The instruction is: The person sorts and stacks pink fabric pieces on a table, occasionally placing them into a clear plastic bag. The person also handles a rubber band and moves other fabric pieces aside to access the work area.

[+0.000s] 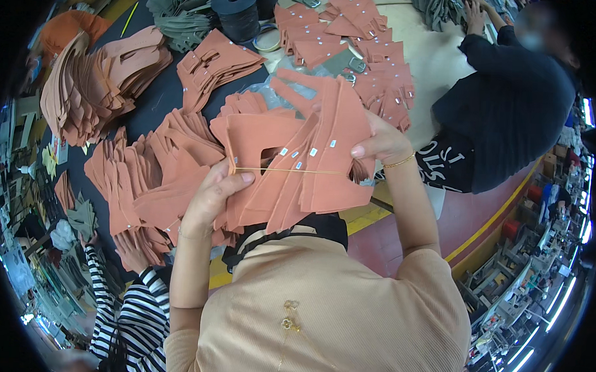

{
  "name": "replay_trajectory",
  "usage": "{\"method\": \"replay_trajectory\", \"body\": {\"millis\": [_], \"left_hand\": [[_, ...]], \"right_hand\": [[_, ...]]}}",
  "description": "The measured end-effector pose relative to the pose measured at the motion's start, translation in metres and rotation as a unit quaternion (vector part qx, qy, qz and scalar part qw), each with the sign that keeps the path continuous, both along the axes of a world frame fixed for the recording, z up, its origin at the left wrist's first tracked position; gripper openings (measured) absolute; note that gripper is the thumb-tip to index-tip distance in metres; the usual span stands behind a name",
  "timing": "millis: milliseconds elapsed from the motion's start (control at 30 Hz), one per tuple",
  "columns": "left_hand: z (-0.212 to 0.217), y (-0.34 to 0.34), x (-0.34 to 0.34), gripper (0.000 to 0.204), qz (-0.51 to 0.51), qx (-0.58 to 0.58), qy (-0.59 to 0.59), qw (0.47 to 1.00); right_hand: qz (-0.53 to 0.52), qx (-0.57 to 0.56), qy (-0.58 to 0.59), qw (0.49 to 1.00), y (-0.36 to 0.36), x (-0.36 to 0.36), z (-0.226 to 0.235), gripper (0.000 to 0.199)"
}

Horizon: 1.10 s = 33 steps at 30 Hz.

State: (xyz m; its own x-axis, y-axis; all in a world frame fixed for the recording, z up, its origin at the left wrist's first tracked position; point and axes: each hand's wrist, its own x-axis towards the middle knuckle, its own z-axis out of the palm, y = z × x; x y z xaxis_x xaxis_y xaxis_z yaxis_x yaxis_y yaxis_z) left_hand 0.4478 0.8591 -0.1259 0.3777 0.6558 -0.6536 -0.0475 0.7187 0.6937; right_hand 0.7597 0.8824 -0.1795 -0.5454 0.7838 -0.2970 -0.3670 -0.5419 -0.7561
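A bundle of salmon-coloured cut fabric pieces [331, 180] is held up in front of me, fanned out, with small white labels on several of them. Across its front runs a thin yellow band [292, 170], taut from side to side. My left hand [212, 195] is closed on the bundle's left edge, its thumb in front beside the band's end. On the right, my right hand [386, 143] grips the other edge with the thumb in front; its remaining fingers are mostly hidden behind the fabric. Beneath and left of the bundle lie stacks of similar salmon pieces [148, 164].
On the dark tabletop stand a taller stack of salmon pieces [105, 81], a black spool [235, 10] and grey-green pieces [179, 24]. Salmon pieces with buckles [380, 77] cover the far right. A person in striped sleeves [133, 311] reaches in at lower left; another in black [511, 108] works at right.
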Motion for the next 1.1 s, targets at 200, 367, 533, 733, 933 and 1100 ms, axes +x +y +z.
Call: {"method": "replay_trajectory", "body": {"millis": [200,367,533,733,933,1100], "left_hand": [[-0.013,-0.002,-0.014,0.032,-0.061,0.036,0.051,0.996],[-0.019,-0.01,-0.018,0.02,-0.066,0.116,0.125,0.983],[-0.008,-0.011,-0.014,0.014,-0.022,0.196,0.227,0.954],[0.003,-0.004,-0.008,0.018,-0.064,0.415,0.408,0.811],[0.029,0.006,-0.014,0.017,-0.212,0.418,0.312,0.826],[0.04,0.018,-0.029,0.027,-0.249,0.312,0.266,0.878]], "right_hand": [[0.134,0.025,-0.161,0.978,0.0,-0.001,0.008,0.063],[0.14,0.248,-0.183,0.941,-0.007,-0.019,0.007,0.055],[0.083,0.334,-0.147,0.927,-0.006,-0.032,0.011,0.054],[0.028,0.463,-0.228,0.856,-0.002,-0.04,0.036,0.048],[0.101,0.49,-0.216,0.838,0.005,-0.041,0.044,0.051],[0.178,0.427,-0.124,0.878,0.003,-0.04,0.044,0.056]]}}
